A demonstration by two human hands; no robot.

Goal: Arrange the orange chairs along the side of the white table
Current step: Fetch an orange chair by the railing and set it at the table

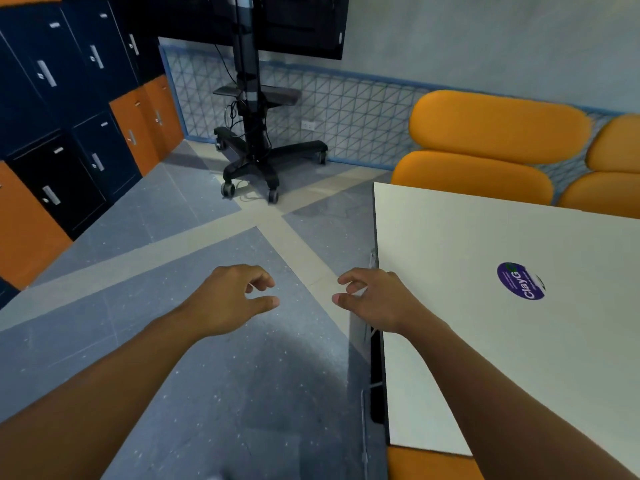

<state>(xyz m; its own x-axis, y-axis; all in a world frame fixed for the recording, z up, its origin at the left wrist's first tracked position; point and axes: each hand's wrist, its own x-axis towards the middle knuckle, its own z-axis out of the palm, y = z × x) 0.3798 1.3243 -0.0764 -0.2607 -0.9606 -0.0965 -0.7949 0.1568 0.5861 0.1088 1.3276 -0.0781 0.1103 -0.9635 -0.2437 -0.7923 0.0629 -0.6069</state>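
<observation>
The white table (485, 341) fills the right side, with a round purple sticker (520, 281) on top. Behind its far edge stands an orange chair (491, 147) with a padded back and seat. A second orange chair (613, 168) sits beside it at the right edge, partly cut off. A strip of orange seat (426, 464) shows under the table's near edge. My left hand (235, 296) hovers over the floor with fingers loosely curled, holding nothing. My right hand (377, 299) hangs by the table's left edge, loosely curled and holding nothing.
A black wheeled screen stand (256, 157) is straight ahead by the patterned wall. Blue, black and orange lockers (69, 133) line the left side. Grey tiled floor (173, 254) lies between the lockers and the table.
</observation>
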